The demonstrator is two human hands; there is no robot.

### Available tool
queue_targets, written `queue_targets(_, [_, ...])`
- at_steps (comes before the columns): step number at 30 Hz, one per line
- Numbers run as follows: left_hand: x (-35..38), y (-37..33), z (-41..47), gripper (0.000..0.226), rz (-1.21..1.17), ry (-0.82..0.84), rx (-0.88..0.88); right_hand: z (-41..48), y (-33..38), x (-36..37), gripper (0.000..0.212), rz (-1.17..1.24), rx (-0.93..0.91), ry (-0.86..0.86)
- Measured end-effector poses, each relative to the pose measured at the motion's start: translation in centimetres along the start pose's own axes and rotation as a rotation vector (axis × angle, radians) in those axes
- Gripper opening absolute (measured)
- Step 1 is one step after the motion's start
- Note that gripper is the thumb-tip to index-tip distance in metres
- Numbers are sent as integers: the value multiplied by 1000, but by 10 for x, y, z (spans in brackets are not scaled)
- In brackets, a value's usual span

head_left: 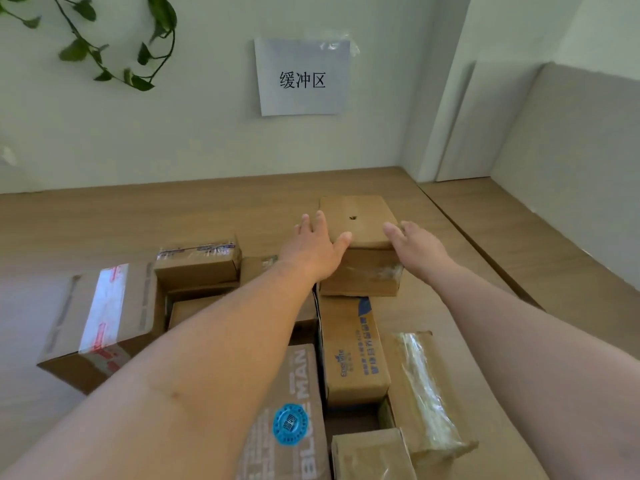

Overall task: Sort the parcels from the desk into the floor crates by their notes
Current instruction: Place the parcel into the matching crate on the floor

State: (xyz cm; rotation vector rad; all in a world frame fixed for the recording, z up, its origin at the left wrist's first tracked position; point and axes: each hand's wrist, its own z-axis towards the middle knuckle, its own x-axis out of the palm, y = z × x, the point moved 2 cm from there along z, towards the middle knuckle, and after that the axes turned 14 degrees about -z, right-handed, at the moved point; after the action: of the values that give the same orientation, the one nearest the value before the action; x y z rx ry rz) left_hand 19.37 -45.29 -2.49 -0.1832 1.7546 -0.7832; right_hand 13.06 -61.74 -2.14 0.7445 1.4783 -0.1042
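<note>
1. The parcel [360, 220], stiff cardboard and probably light, is sitting at the far end of the surface [138, 220], beyond the other boxes [349, 348].
2. The left hand [315, 244] is touching its left edge, grip spread and released. The right hand [415, 247] is covering the right edge, its grip impossible to tell.
3. The opposing side walls are likely offering the firmest hold.

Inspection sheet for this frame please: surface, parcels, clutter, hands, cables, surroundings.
Surface: wooden desk, parcels clustered near middle.
Job's things: far box at the back; taped box, BLUE MAN box and others nearer; notes not legible; crates not in view.
Clutter: nothing seen.
Hands: left hand and right hand open, one each side of far box, touching it.
Cables: nothing seen.
Surroundings: wall sign, vine, partition.
</note>
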Motion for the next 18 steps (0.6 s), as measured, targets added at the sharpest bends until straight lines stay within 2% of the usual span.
queue_targets(4, [13, -1, 6, 75, -365, 48, -136, 7, 0, 12, 52, 208, 60, 74])
queue_targets(7, [10, -4, 1, 83, -591, 34, -183, 5, -5, 10, 69, 282, 81, 93])
queue_targets(10, [0, -6, -13, 93, -635, 45, -196, -6, -8, 1, 84, 310, 56, 125])
queue_targets(12, [-7, -7, -26, 91, -625, 48, -199, -17, -7, -6, 90, 326, 15, 145])
queue_targets(16, [-22, -8, -61, 74, -630, 21, -195, -47, 0, -23, 99, 330, -56, 161])
queue_targets(18, [-30, -5, -83, 52, -663, -3, -193, -65, 5, -29, 101, 318, -101, 181])
